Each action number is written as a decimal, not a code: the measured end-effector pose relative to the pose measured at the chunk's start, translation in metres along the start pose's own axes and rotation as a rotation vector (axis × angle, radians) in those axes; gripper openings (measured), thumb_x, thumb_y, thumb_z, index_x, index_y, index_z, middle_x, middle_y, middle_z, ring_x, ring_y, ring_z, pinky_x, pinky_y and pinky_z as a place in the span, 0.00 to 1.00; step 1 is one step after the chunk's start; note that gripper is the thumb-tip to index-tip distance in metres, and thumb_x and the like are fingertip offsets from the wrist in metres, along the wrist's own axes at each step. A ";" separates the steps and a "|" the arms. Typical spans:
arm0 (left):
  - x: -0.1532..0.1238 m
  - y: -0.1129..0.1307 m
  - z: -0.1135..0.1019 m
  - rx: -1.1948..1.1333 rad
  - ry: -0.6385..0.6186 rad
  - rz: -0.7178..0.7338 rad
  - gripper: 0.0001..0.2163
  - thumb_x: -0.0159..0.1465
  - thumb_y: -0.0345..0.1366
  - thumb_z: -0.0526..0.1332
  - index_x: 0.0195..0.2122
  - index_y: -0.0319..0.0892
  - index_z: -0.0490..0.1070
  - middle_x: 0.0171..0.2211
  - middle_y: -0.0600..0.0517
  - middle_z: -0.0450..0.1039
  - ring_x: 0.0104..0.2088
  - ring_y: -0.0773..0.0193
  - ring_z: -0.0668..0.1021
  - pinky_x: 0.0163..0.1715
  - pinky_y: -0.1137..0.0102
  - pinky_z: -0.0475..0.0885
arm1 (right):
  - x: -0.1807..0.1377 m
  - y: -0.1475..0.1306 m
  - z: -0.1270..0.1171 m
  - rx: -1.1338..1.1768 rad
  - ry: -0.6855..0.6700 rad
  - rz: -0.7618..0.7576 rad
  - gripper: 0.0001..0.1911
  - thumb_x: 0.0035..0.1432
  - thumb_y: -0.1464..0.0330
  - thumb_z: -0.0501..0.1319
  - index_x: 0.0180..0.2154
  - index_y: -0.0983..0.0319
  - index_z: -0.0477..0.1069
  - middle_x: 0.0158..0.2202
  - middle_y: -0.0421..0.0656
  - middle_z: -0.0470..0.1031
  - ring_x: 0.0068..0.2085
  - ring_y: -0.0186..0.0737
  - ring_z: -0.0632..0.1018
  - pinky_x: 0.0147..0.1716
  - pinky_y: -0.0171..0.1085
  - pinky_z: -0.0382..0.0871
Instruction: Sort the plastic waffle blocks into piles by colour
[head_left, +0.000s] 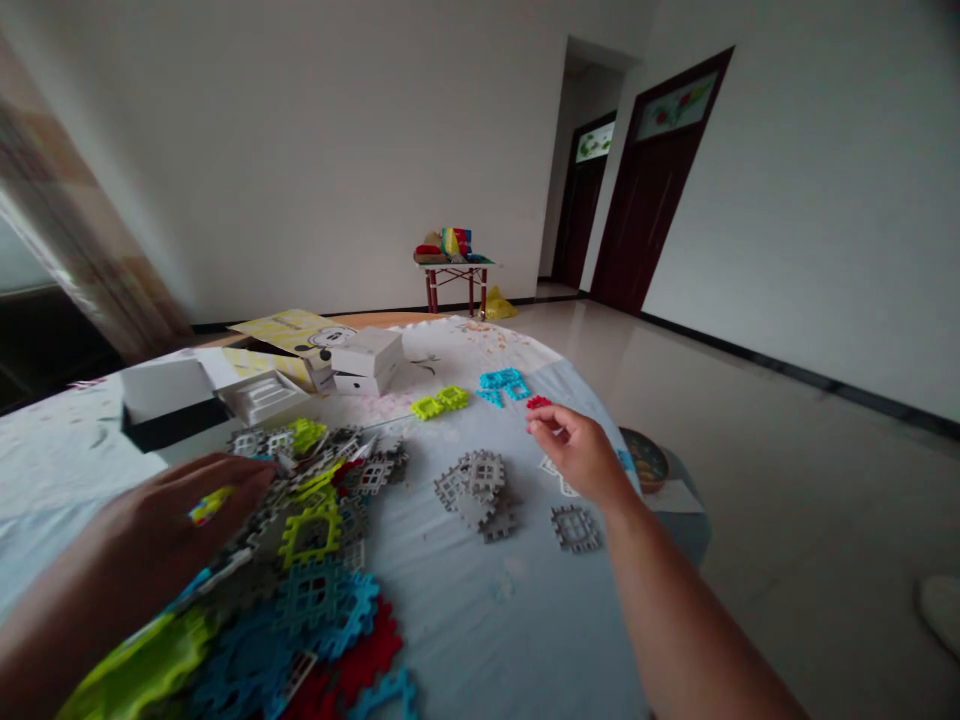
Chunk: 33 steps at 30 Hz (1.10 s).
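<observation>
My left hand (195, 505) reaches over a heap of plastic interlocking building pieces, its fingers stretched out and slightly blurred. Between its thumb and fingers a bit of yellow shows. Lime frames (309, 535), blue pieces (247, 650) and red pieces (367, 650) lie in the heap beside it. At the right, my right hand (581, 450) is closed, thumb and index finger together at a small red building piece (538, 403); the fingers partly cover it. White pieces (568, 485) lie partly hidden below this hand. Closest to its wrist is a grey square frame (575, 528).
A stack of grey pieces (480, 490) lies mid-table. Farther back are lime pieces (440, 402) and light-blue pieces (504, 384). White boxes (367, 360) and a yellow box (289, 335) stand at the back left. A stool (652, 462) is beyond the table's right edge.
</observation>
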<state>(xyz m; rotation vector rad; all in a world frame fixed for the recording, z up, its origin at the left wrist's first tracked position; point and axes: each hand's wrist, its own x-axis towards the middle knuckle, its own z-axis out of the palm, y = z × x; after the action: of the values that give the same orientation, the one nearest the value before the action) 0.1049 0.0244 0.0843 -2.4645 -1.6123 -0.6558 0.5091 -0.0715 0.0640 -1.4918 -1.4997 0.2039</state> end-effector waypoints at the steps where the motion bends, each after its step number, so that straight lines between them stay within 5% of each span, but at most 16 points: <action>1: 0.006 0.007 0.003 0.003 -0.039 0.059 0.17 0.57 0.53 0.48 0.40 0.56 0.70 0.41 0.59 0.73 0.39 0.64 0.75 0.41 0.70 0.69 | -0.005 0.000 -0.008 -0.075 -0.090 0.007 0.11 0.55 0.63 0.55 0.36 0.61 0.71 0.31 0.42 0.75 0.31 0.36 0.74 0.31 0.33 0.66; 7: 0.024 0.038 0.017 0.021 -0.282 0.160 0.22 0.58 0.53 0.45 0.42 0.49 0.72 0.44 0.54 0.73 0.43 0.62 0.74 0.45 0.68 0.67 | -0.051 0.013 -0.030 -0.551 -0.495 0.055 0.21 0.44 0.61 0.64 0.42 0.60 0.70 0.43 0.47 0.72 0.43 0.47 0.73 0.41 0.41 0.65; 13: 0.037 0.047 0.025 0.025 -0.390 0.103 0.22 0.60 0.52 0.44 0.42 0.48 0.71 0.43 0.51 0.73 0.41 0.60 0.75 0.42 0.66 0.67 | -0.062 0.016 -0.025 -0.504 -0.649 0.035 0.23 0.43 0.65 0.64 0.45 0.59 0.69 0.45 0.46 0.69 0.48 0.46 0.70 0.47 0.40 0.62; 23: 0.074 0.057 0.050 0.071 -0.419 0.080 0.18 0.59 0.47 0.47 0.31 0.43 0.72 0.33 0.46 0.74 0.34 0.59 0.74 0.36 0.67 0.65 | -0.006 -0.035 0.025 -0.251 -0.502 -0.193 0.28 0.43 0.59 0.66 0.48 0.58 0.67 0.45 0.45 0.69 0.46 0.42 0.70 0.47 0.38 0.63; 33: 0.089 0.067 0.077 0.120 -0.464 -0.009 0.19 0.51 0.52 0.54 0.30 0.41 0.72 0.31 0.43 0.74 0.32 0.53 0.75 0.29 0.66 0.65 | 0.018 0.022 0.071 -0.017 -0.035 -0.166 0.09 0.54 0.67 0.56 0.38 0.63 0.70 0.38 0.47 0.72 0.34 0.36 0.73 0.31 0.34 0.69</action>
<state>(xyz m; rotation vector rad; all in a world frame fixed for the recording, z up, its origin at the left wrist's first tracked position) 0.2169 0.0967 0.0609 -2.6501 -1.7401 0.0253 0.4778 -0.0160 0.0213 -1.3751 -1.6483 0.1190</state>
